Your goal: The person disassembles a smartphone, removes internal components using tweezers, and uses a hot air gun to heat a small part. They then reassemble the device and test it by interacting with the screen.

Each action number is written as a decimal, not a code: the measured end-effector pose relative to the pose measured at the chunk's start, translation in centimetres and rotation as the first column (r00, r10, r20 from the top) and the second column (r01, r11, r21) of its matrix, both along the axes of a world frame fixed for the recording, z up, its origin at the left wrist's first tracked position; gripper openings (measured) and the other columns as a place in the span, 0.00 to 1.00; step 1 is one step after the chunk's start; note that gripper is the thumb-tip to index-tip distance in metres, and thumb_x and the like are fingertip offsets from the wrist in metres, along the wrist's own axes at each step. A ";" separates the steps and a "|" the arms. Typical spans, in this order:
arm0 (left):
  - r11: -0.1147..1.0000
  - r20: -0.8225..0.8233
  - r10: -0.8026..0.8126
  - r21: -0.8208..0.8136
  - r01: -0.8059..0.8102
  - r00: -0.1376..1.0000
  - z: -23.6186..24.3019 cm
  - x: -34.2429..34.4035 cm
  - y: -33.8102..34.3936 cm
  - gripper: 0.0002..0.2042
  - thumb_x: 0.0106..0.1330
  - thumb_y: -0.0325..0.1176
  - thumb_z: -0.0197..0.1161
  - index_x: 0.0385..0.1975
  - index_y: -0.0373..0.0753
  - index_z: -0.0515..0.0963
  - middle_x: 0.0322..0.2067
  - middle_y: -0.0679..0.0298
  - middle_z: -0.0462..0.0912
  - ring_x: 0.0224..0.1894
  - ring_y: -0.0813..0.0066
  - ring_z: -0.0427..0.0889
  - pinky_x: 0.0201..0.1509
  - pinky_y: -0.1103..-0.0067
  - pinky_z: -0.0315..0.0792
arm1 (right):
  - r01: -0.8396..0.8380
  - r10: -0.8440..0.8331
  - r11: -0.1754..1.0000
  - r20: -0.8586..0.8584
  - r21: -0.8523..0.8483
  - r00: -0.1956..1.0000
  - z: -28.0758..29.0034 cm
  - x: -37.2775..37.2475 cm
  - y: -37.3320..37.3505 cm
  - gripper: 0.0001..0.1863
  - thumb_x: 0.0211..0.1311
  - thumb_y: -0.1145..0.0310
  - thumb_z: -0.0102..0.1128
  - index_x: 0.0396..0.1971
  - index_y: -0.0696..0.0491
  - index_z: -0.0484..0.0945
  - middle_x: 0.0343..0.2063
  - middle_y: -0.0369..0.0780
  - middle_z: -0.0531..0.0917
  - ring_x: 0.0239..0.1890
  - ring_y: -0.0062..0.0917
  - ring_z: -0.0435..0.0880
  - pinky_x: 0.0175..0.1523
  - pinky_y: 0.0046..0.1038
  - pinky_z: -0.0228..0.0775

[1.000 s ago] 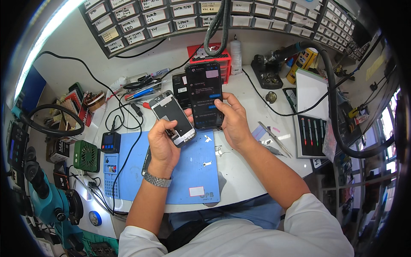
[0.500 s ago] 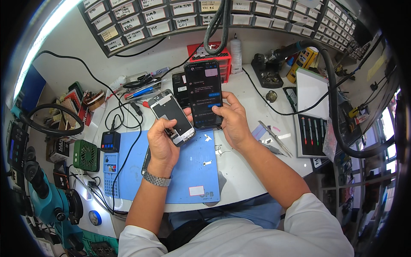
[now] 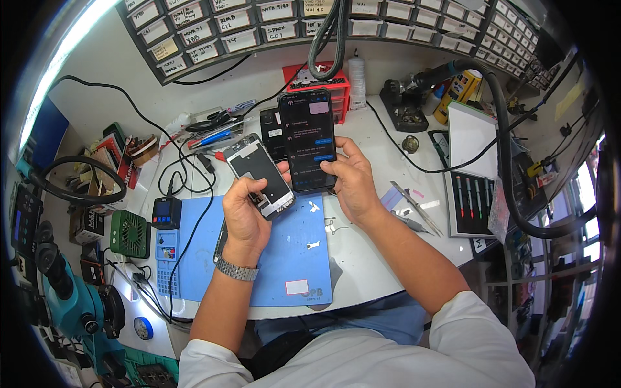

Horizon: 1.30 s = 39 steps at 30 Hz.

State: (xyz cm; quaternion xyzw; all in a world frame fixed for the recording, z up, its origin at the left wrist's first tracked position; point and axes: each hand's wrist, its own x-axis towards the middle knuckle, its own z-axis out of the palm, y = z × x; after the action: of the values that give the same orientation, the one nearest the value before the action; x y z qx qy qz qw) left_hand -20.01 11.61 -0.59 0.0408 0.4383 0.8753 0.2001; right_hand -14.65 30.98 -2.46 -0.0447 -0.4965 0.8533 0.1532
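Observation:
My left hand (image 3: pixel 247 210) grips a phone screen assembly (image 3: pixel 264 173), its dark back with metal plates turned up and a white edge showing. The thumb lies across its lower part. In my right hand (image 3: pixel 352 181) is a black smartphone (image 3: pixel 309 139) with a lit dark chat screen, held upright with the thumb at the screen's right edge. The two devices are side by side over the far edge of a blue work mat (image 3: pixel 272 258). Partly hidden beneath my left wrist is a dark, flat, phone-like piece (image 3: pixel 222 242) on the mat.
Behind the smartphone stand a red drawer box (image 3: pixel 339 97) and a white bottle (image 3: pixel 357 84). Tweezers (image 3: pixel 417 207) and a screwdriver set (image 3: pixel 472 197) lie right. A green fan (image 3: pixel 130 233) and teal microscope (image 3: pixel 74 304) are left. Cables (image 3: pixel 178 161) loop over the table.

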 end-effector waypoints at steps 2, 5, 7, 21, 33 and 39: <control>1.000 0.002 0.000 0.005 0.000 1.000 0.0 0.0 0.0 0.27 0.61 0.29 0.57 0.63 0.27 0.75 0.55 0.39 0.87 0.53 0.53 0.91 0.61 0.63 0.87 | 0.000 0.000 1.000 0.003 0.003 1.000 0.0 0.0 0.0 0.23 0.67 0.80 0.56 0.63 0.60 0.72 0.48 0.47 0.89 0.49 0.25 0.88 0.60 0.30 0.79; 1.000 -0.005 0.001 0.002 -0.001 1.000 0.1 0.1 0.0 0.27 0.61 0.29 0.57 0.62 0.27 0.75 0.55 0.39 0.87 0.53 0.53 0.91 0.61 0.63 0.87 | 0.000 0.000 1.000 -0.002 0.007 1.000 -0.1 0.0 0.0 0.24 0.67 0.80 0.56 0.63 0.60 0.72 0.48 0.47 0.89 0.49 0.25 0.88 0.60 0.29 0.79; 1.000 -0.010 -0.002 0.003 0.002 1.000 0.1 0.0 0.0 0.27 0.61 0.29 0.57 0.62 0.27 0.75 0.55 0.39 0.87 0.53 0.53 0.91 0.61 0.63 0.87 | -0.001 0.001 1.000 -0.005 0.005 1.000 -0.1 0.0 0.0 0.24 0.67 0.80 0.56 0.63 0.60 0.72 0.48 0.47 0.89 0.49 0.25 0.88 0.60 0.29 0.79; 1.000 -0.016 0.003 -0.016 -0.003 1.000 0.1 0.0 0.0 0.27 0.61 0.29 0.56 0.62 0.28 0.75 0.54 0.39 0.87 0.53 0.53 0.91 0.61 0.63 0.87 | -0.041 0.041 0.999 -0.016 -0.016 0.999 -0.5 -0.1 0.4 0.23 0.71 0.76 0.54 0.64 0.58 0.70 0.50 0.47 0.88 0.53 0.28 0.89 0.63 0.33 0.79; 1.000 -0.021 0.003 -0.019 -0.003 1.000 0.1 0.0 0.0 0.25 0.61 0.26 0.58 0.61 0.28 0.77 0.54 0.41 0.88 0.53 0.56 0.91 0.61 0.64 0.87 | -0.038 0.036 0.994 0.023 0.099 0.999 0.5 0.4 -0.1 0.35 0.55 0.88 0.62 0.66 0.59 0.68 0.50 0.48 0.87 0.52 0.27 0.90 0.60 0.31 0.81; 0.991 -0.078 0.000 -0.131 -0.010 0.997 0.3 0.1 0.1 0.24 0.59 0.24 0.61 0.59 0.29 0.78 0.52 0.46 0.89 0.51 0.60 0.92 0.61 0.66 0.86 | -0.010 0.008 0.986 0.015 0.167 1.000 0.2 0.5 -0.3 0.37 0.55 0.90 0.62 0.67 0.59 0.66 0.51 0.49 0.87 0.55 0.29 0.90 0.63 0.32 0.82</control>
State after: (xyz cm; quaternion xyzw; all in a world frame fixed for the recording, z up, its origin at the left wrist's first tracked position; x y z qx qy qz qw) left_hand -19.86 11.71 -0.30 0.0605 0.5024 0.8429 0.1831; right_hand -14.17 30.63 -2.21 -0.0356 -0.5674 0.8091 0.1490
